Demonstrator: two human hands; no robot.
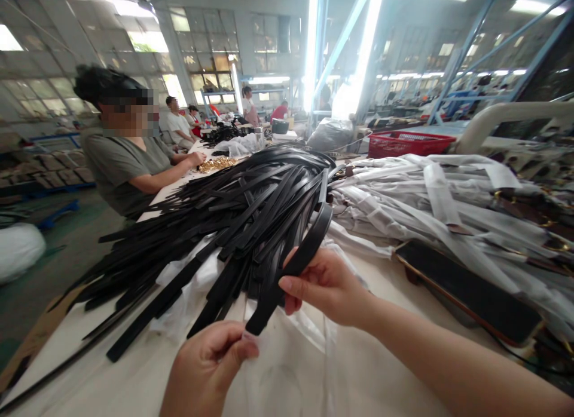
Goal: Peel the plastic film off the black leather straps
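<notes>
A black leather-like strap (309, 247) is pinched between the thumb and fingers of my right hand (329, 285). Its near end slants down toward my left hand (210, 360), and its far part curves back to the pile. My left thumb and forefinger are pressed together on a thin translucent plastic sleeve (309, 327), right at the strap's end. Just beyond both hands lies a big heap of black straps (251, 208), their loose ends fanned toward the left. Crumpled white plastic (186, 300) shows among those ends.
On the right lie many straps wrapped in white film (381, 202), some with brass-coloured hardware. A dark flat-topped block (466, 288) rests on the pale table (381, 375). Behind are a red basket (408, 144) and a co-worker (130, 148) handling gold-coloured pieces (217, 163).
</notes>
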